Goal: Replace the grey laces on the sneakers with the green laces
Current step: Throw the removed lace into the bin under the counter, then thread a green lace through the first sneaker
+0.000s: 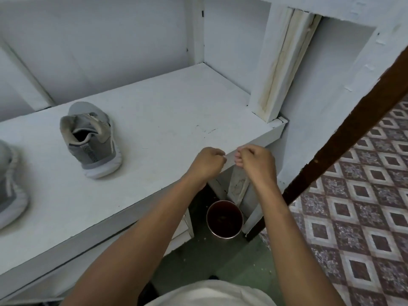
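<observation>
A grey sneaker (90,138) with a white sole stands on the white shelf (167,120), heel towards me, its lacing hidden from here. A second grey sneaker (10,184) is cut off by the left edge of the view. My left hand (206,162) and my right hand (256,162) hover side by side at the shelf's front right edge, well to the right of both shoes. Both hands have their fingers curled into loose fists, and I see nothing in them. No green or grey lace shows anywhere.
A round metal cup (224,218) with dark contents stands on the floor below my hands. A dark brown wooden beam (353,129) slants across the right side over a patterned tile floor (357,217). A white post (276,69) rises at the shelf's right end.
</observation>
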A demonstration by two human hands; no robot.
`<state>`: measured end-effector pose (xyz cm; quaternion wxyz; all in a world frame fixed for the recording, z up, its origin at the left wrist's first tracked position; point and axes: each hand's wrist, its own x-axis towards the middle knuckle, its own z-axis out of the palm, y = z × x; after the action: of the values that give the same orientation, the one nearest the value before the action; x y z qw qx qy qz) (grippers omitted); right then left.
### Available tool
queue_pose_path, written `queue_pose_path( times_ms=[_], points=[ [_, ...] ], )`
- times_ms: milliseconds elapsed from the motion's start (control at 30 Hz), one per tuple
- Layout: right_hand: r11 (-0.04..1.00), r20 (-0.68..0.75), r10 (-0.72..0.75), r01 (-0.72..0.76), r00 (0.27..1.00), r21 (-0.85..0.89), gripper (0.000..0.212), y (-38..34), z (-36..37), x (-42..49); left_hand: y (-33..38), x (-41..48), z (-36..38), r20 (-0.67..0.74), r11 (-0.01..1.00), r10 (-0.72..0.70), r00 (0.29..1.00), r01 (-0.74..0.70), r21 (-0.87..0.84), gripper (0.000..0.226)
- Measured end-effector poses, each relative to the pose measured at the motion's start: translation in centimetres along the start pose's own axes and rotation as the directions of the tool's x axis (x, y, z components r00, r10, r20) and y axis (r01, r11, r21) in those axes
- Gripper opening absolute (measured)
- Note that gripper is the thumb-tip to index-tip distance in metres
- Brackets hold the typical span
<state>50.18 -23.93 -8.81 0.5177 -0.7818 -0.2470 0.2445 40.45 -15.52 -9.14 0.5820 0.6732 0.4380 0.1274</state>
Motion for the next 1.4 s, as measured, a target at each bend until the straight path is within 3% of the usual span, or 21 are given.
queue_pose_path(
  times_ms=[167,367,567,767,967,1167,1333,1400],
  points=[
    [0.978,0.127,-0.205,0.207,0.971,0.003,0.027,-7.3,3.6,-0.6,3.6,-2.4,-6.9,-0.263,0.982,0.191,0.946,-0.181,0.062,0.029],
    [0.944,0.313,-0.331,0.315,0.89,0.103,0.025,-14.4,11.8,-2.6,3.5,-7.3,-18.7,-0.6,0.982,0.142,0.787,-0.186,-0.011,0.026],
    [0.927,0.517,-0.376,0.314,0.769,0.206,0.027,-19.6,22.6,-6.8,-0.3,-12.9,-30.3,-0.774,0.974,0.044,0.632,-0.198,-0.107,0.023],
    [0.944,0.693,-0.322,0.163,0.645,0.287,0.021,-23.9,33.8,-11.4,-4.9,-16.7,-41.5,-0.82,0.978,0.004,0.572,-0.175,-0.118,0.021],
    [0.971,0.798,-0.223,0.06,0.56,0.23,0.018,-27.3,42.8,-12.8,-9.4,-17.5,-52.1,-0.815,0.987,-0.04,0.579,-0.103,-0.122,0.017],
    [0.984,0.814,-0.151,0.008,0.56,0.177,0.024,-29.1,49.7,-12.9,-14.1,-15.1,-61.2,-0.787,0.997,-0.074,0.613,0.029,-0.071,0.017],
    [0.995,0.823,-0.084,0.003,0.561,0.099,0.026,-29.9,53.9,-12.2,-16.8,-11.3,-66.0,-0.754,0.95,-0.092,0.65,0.285,0.13,0.02],
    [0.998,0.828,-0.057,0.002,0.558,0.067,0.027,-29.8,55.2,-11.9,-17.5,-9.8,-66.7,-0.701,0.887,-0.108,0.705,0.386,0.252,0.014]
  ],
)
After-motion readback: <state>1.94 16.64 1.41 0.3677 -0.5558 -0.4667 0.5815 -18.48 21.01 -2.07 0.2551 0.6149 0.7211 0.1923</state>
